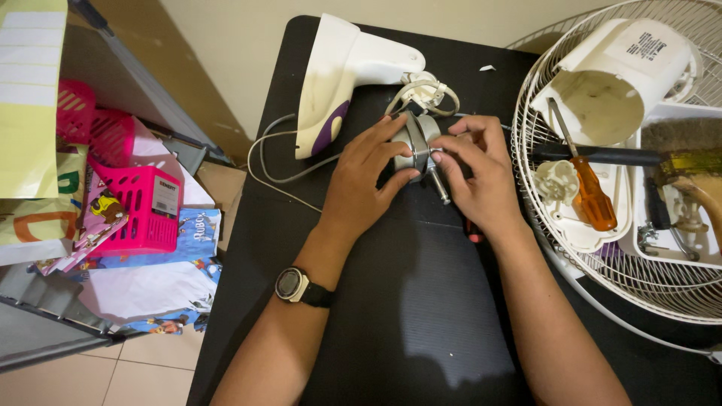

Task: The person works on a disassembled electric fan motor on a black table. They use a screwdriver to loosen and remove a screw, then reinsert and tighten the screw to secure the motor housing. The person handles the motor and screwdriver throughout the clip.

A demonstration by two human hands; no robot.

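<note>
A round grey metal fan motor [418, 140] with a steel shaft [439, 186] stands on edge on the black table [421, 301]. My left hand [365, 177] grips its left side, thumb under it. My right hand [475, 169] holds its right side, fingers near the shaft. White wires [421, 93] run from the motor to a white and purple fan body [342, 75] lying behind it.
A white wire fan grille [602, 263] lies at right, holding a white motor cover [613, 79], an orange-handled screwdriver [590, 192], a black-handled tool [602, 156] and small white parts. Pink baskets [135, 203] and papers sit on the floor at left.
</note>
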